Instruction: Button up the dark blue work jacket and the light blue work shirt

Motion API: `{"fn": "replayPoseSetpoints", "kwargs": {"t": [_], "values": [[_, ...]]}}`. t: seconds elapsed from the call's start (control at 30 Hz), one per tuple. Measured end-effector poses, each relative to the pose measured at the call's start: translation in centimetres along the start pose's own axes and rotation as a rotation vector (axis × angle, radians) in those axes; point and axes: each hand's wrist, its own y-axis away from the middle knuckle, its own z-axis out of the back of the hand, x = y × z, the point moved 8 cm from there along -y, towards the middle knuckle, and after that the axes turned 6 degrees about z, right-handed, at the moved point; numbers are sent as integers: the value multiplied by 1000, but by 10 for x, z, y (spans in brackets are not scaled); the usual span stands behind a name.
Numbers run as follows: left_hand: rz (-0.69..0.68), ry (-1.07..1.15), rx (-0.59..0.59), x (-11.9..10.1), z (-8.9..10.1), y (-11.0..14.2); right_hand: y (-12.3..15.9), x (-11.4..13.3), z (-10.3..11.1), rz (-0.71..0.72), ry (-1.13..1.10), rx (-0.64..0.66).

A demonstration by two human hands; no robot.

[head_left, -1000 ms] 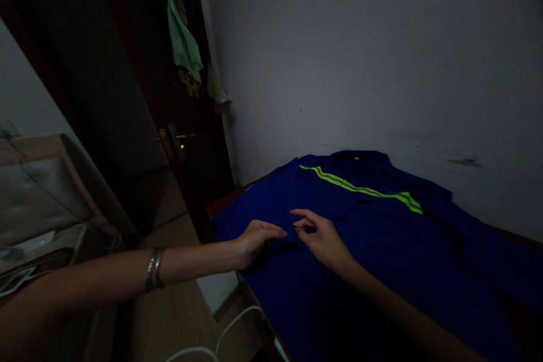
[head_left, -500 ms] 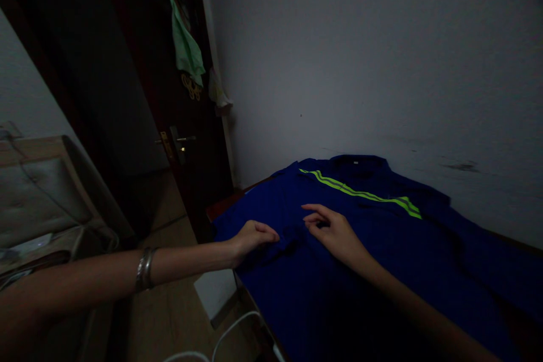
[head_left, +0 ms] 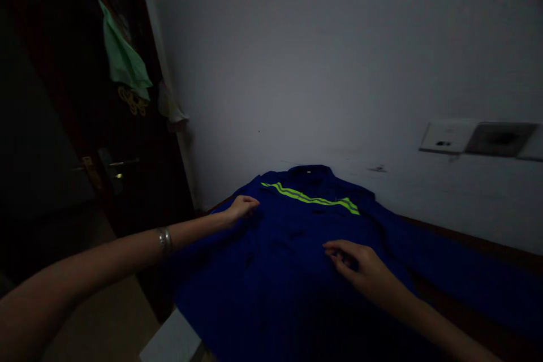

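Observation:
A dark blue work jacket [head_left: 292, 237] lies spread out, its collar towards the wall and a yellow-green reflective strip [head_left: 311, 199] across the chest. My left hand [head_left: 242, 209], with a silver bangle [head_left: 164, 239] on the wrist, is at the jacket's left shoulder side. Its fingers are closed in a pinch, apparently on the blue cloth, though the fingertips are dim. Over the front of the jacket is my right hand [head_left: 360, 266], fingers loosely bent with a gap behind the thumb and nothing visible in them. Deep shadow hides the lower part of the jacket.
The jacket lies against a pale wall [head_left: 297, 68] with sockets [head_left: 449, 136] at the right. A dark door [head_left: 139, 181] stands at the left, with a green cloth [head_left: 125, 62] hanging on it. Below the near left edge is a white box-like object [head_left: 172, 339].
The view has swung right, bringing the wall sockets in. My left hand has moved up the jacket towards the shoulder. My right hand has come nearer to me, so the hands are farther apart.

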Motion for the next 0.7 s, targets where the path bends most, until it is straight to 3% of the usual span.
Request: {"fn": "replayPoseSetpoints", "kwargs": {"t": [0.13, 0.43, 0.53, 0.7], "values": [[-115, -162, 28, -43, -27, -61, 23, -25, 21, -77, 38, -56], [-220, -485, -178, -120, -50, -178, 56, -50, 43, -165, 122, -142], [-291, -579, -186, -136, -67, -209, 62, -49, 47, -193, 139, -124], [-416, -768, -100, -154, -111, -247, 66, -31, 59, -226, 180, -133]]}}
